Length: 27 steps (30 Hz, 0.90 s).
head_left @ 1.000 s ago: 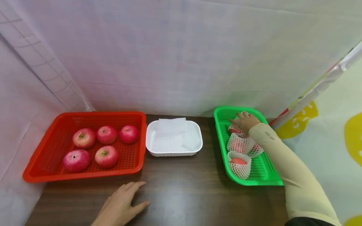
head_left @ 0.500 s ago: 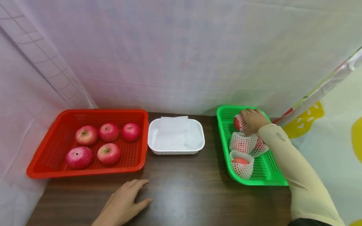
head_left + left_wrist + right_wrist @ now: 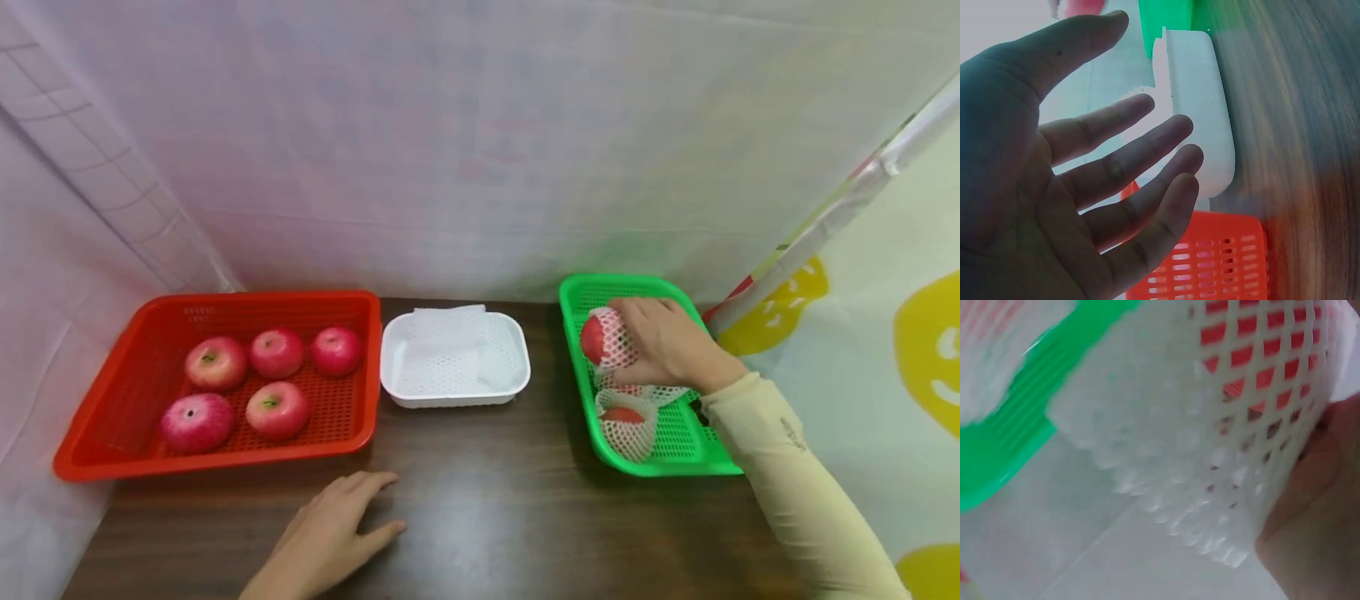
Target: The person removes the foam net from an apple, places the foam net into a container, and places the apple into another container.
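R hand [image 3: 663, 342] grips netted apple [image 3: 594, 340], right of frame, w/ white foam net [image 3: 618, 335] around the red fruit. Pos.: upper part of green basket [image 3: 686, 450]; contact btwn apple & basket: can't tell. Other netted apples [image 3: 627, 437] sit lower in same basket. L hand [image 3: 326, 525], bottom of frame left of ctr: fingers extended, thumb wide apart, at wood table [image 3: 480, 517]. White tray [image 3: 454, 398] w/ mesh nets [image 3: 450, 354]: ctr, btwn baskets. Red basket [image 3: 225, 460], left of frame: 5 bare apples [image 3: 277, 412].
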Tool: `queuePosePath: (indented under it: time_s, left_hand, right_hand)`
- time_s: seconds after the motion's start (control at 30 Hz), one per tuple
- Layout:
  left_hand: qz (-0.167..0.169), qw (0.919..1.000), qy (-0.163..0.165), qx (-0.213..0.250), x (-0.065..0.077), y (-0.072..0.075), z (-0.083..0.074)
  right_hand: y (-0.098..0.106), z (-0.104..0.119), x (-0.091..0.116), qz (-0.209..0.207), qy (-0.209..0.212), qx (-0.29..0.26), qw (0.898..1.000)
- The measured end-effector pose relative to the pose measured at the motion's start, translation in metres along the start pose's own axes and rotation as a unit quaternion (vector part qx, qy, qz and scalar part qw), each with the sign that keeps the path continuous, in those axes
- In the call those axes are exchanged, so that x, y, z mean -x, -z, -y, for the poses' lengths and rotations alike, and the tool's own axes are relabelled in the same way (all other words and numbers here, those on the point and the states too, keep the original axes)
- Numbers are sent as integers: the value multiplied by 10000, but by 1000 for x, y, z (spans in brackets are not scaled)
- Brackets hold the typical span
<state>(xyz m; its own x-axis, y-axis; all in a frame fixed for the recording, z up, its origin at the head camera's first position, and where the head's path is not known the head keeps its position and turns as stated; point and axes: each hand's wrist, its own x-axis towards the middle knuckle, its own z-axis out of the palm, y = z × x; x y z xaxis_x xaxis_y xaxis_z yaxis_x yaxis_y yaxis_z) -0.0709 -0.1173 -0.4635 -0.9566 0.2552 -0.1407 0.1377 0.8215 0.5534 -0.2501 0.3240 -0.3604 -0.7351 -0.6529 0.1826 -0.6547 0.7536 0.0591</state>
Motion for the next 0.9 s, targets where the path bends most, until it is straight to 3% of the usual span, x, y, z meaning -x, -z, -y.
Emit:
queuePosePath:
  time_s: [0.2,0.33,0.47,0.67,0.9]
  left_hand:
    - [173,9998,-60,73,-1,-1,2]
    - [391,9988,-124,251,-1,-4,5]
    - [543,9972,-244,443,0,-9,6]
    - [449,9959,-624,473,-1,-17,6]
    - [528,9952,-601,572,-9,-21,-2]
  right_hand:
    - [-8,76,22,-199,501,-453,9975]
    - [-36,122,38,-148,519,-617,9966]
    - [-72,157,52,-40,204,-914,9956]
    - [-102,188,62,-51,-90,-1308,9914]
    - [-100,192,55,-222,-104,-1277,9915]
